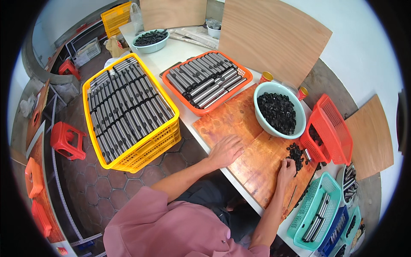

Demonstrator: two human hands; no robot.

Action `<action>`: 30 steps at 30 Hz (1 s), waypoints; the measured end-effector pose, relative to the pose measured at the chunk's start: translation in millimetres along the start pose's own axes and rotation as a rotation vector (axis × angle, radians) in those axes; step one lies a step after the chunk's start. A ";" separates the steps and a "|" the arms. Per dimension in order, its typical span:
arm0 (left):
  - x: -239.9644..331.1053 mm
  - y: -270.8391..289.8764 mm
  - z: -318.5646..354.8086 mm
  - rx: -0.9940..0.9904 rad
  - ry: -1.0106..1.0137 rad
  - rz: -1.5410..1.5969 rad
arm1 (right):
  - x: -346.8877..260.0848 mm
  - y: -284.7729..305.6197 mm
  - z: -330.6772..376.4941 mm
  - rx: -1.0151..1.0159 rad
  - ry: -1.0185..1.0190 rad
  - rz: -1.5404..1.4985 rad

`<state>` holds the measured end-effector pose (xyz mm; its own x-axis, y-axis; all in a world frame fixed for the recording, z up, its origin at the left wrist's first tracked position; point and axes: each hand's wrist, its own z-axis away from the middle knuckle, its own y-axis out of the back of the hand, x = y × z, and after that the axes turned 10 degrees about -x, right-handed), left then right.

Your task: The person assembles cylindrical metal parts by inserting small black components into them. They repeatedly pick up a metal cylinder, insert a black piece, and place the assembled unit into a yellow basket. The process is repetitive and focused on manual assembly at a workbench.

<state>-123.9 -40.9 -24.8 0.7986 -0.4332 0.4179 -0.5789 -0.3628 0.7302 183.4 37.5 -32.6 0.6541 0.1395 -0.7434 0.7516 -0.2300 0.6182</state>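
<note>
My left hand point(227, 151) lies flat on the brown wooden board point(229, 115), fingers stretched out, holding nothing. At the near edge of a small pile of black plastic pieces point(296, 153), my right hand point(287, 169) has its fingers curled together; what they hold, if anything, is hidden. A short metal tube point(307, 155) stands beside the pile. Beyond it sits a pale blue-green bowl point(258, 112) full of similar black pieces. Lower down on the board, near my right forearm, lies a thin dark rod point(293, 196).
Left of the table, a yellow crate point(147, 147) holds rows of metal tubes with black fittings. An orange-red basket point(202, 111) of tubes sits on the table. Red baskets point(336, 124) and a green basket point(327, 182) with tubes stand at right. A red stool point(68, 139) is on the floor.
</note>
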 end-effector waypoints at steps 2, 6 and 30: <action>1.2 -0.3 0.8 0.015 0.017 -0.015 | 3.0 -1.2 -0.3 0.002 0.009 0.004; 10.1 4.8 -2.3 0.023 -0.017 0.195 | -0.2 4.4 1.6 0.019 0.018 -0.019; 235.5 120.3 -74.4 -0.345 -0.954 0.849 | -24.1 13.9 47.6 0.135 0.189 -0.013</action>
<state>6.7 -125.1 201.7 -0.2999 -0.8784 0.3721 -0.6536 0.4733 0.5906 174.1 -14.8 -18.2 0.6584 0.3181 -0.6821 0.7501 -0.3521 0.5598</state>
